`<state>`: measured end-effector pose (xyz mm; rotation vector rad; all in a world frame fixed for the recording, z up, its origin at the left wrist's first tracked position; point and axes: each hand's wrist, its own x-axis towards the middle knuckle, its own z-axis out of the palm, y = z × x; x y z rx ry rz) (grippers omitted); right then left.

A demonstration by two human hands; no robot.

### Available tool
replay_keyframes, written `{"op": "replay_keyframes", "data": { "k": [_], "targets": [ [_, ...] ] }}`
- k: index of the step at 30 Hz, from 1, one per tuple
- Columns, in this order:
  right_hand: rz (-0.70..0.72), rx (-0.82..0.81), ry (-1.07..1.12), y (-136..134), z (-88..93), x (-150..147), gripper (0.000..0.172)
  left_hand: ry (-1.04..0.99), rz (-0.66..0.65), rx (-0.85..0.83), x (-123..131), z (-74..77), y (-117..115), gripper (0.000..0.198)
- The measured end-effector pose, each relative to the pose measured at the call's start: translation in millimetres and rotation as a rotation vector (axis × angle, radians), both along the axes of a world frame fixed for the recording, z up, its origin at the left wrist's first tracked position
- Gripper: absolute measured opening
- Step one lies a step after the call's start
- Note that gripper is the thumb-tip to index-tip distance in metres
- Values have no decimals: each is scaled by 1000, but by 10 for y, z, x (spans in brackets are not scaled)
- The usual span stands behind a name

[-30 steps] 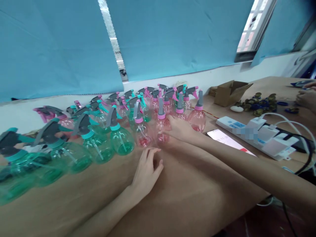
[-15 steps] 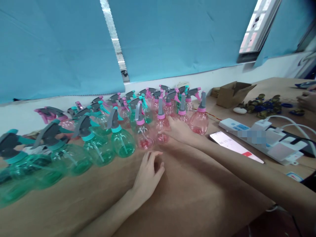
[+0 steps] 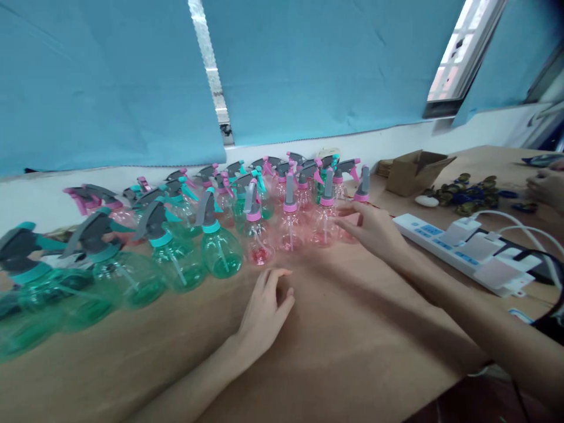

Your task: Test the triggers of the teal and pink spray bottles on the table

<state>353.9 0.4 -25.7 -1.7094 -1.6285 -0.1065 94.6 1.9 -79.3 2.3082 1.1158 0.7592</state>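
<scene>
My right hand (image 3: 374, 229) is at the right end of a front row of spray bottles, thumb and fingers apart. It partly covers the last pink spray bottle (image 3: 362, 191); whether it touches that bottle I cannot tell. Just left of its fingertips stands another pink spray bottle (image 3: 325, 226), upright with a grey trigger head. My left hand (image 3: 267, 311) rests on the brown tabletop (image 3: 335, 352), fingers loosely bent and apart, holding nothing. Beyond its fingertips is a pink spray bottle (image 3: 259, 244), with a green spray bottle (image 3: 221, 252) to the left.
More green and pink bottles fill the left and back, below a blue curtain (image 3: 330, 64). At right lie a white power strip (image 3: 440, 247) with plugged chargers, an open cardboard box (image 3: 409, 173) and a pile of brass-and-blue parts (image 3: 467, 194). Another person's hand (image 3: 549, 185) shows at the far right.
My right hand has moved right along the row, from the second pink bottle to the last one. The phone beside the power strip no longer shows. My left hand has stayed put.
</scene>
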Motion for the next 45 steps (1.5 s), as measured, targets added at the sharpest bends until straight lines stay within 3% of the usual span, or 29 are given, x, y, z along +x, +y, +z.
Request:
{"op": "replay_keyframes", "data": {
  "k": [4,8,18,24,29,38,41,45],
  "targets": [
    [-70,-7,-25,56,-32,115,43,-8,3,9,-14,5,7,23],
    [-80,-120,-50,230,-89,29,58,-5,11,17,-11,16,18,22],
    [-142,-205,-48,485,-130,-124,56,-15,47,-3,-9,34,30,21],
    [-115,-222,-71,311,-108,-96,53,-48,56,-26,7,63,54,19],
    [-88,-192,-133,81,-116,-160,62,-87,40,-51,98,77,73,19],
    [-16,-70,-118,-257,-114,-494,62,-185,-61,-90,502,91,135,62],
    [7,-32,-144,-307,-125,-591,59,-166,-85,-131,427,117,172,62],
    [7,-12,-95,-304,-229,-731,62,-104,-144,-204,113,261,207,52]
  ]
}}
